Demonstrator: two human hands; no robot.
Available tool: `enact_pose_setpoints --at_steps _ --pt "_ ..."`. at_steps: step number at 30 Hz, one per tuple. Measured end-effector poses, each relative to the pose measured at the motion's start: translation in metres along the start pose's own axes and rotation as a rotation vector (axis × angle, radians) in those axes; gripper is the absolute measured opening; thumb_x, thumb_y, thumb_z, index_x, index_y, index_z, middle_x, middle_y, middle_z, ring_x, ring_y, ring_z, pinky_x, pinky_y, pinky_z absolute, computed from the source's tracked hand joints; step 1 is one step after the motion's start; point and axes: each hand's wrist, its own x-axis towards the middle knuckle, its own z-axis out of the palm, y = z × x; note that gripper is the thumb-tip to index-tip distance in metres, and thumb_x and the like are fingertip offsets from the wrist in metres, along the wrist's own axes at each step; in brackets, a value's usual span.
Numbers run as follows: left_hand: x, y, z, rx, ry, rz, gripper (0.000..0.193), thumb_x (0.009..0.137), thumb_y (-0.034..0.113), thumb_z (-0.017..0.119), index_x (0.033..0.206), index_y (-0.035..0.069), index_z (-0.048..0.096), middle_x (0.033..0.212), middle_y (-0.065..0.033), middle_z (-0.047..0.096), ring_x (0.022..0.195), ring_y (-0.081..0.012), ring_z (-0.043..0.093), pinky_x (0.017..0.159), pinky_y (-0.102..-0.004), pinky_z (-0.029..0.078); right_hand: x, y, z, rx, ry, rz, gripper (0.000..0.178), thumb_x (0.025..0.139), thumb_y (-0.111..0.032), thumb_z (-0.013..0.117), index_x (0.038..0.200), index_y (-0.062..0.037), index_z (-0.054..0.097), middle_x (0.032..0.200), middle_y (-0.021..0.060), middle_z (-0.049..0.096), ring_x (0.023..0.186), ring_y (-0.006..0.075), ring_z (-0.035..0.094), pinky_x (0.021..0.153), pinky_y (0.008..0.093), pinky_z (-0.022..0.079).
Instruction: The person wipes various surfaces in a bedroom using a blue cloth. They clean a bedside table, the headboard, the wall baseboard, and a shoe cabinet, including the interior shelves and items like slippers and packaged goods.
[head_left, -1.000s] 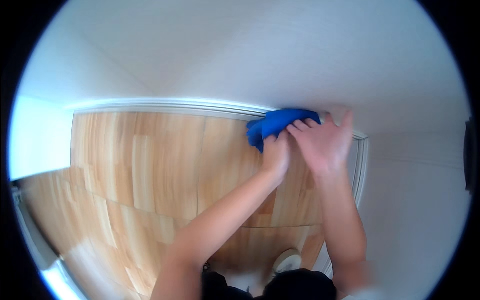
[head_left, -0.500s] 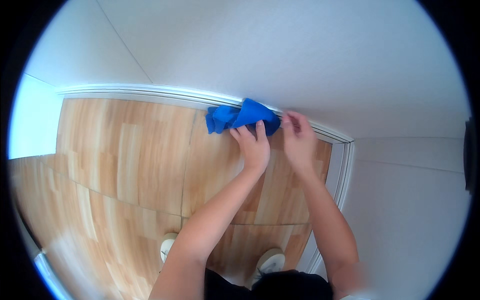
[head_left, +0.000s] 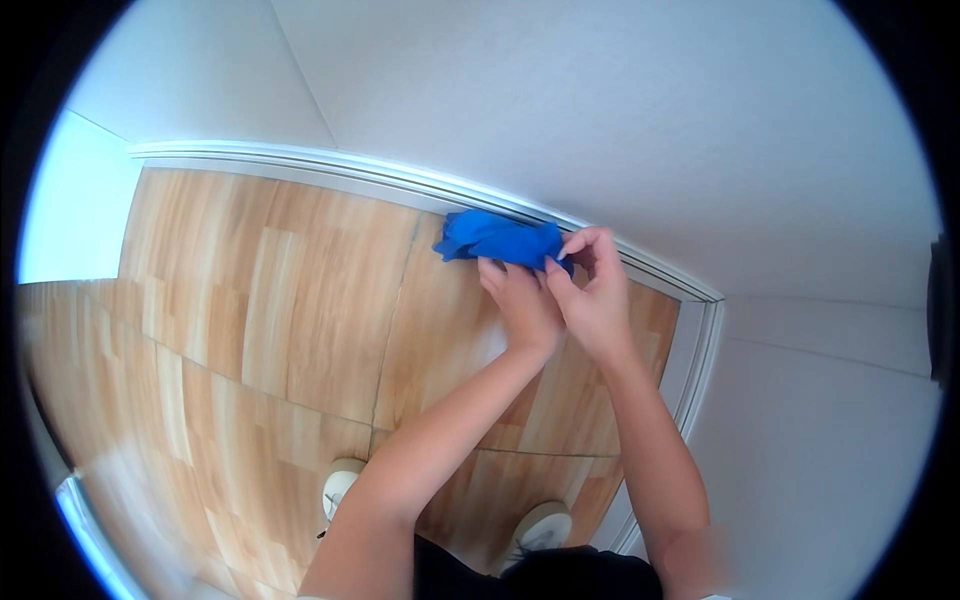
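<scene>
A crumpled blue cloth (head_left: 503,240) lies bunched in front of the white skirting board (head_left: 350,172), over the wood-patterned floor. My left hand (head_left: 525,305) holds it from below; the fingers curl in under the near side, and their tips are partly hidden. At the cloth's right end my right hand (head_left: 596,285) pinches the edge between thumb and fingers. Both hands are close together, with the wrists nearly meeting.
A white wall (head_left: 600,100) rises just beyond the skirting board. Another wall (head_left: 810,420) stands to my right, with its skirting meeting the first in a corner. My shoes (head_left: 545,525) are on the wood-patterned floor (head_left: 270,300). Bright light comes from the far left.
My right hand has moved left and now pinches the cloth's right end. The cloth's raised flap has folded down, and the left hand has shifted slightly right. The view has turned a little.
</scene>
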Motion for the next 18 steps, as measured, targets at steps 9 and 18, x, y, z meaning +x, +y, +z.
enact_pose_setpoints --at_steps 9,18 --pt "0.017 0.012 0.014 0.173 -0.308 0.325 0.035 0.071 0.015 0.058 0.100 -0.004 0.051 0.112 -0.0276 0.042 0.108 -0.0437 0.033 0.096 -0.0508 0.022 -0.009 -0.015 -0.020 -0.128 0.343 0.047 0.036 0.074 -0.001 0.055 0.108 -0.0033 0.041 0.094 0.0081 0.044 0.088 0.0169 0.045 0.077 0.0298 0.042" --pt "0.017 0.013 0.026 0.137 -0.133 0.412 0.046 0.065 0.002 0.054 0.109 -0.007 0.044 0.122 -0.0344 0.029 0.114 -0.0519 0.024 0.101 -0.0553 0.014 -0.019 -0.032 -0.018 -0.013 0.297 0.124 0.044 0.082 0.002 0.047 0.122 -0.0056 0.030 0.101 0.0102 0.046 0.091 0.0161 0.050 0.083 0.0285 0.041"
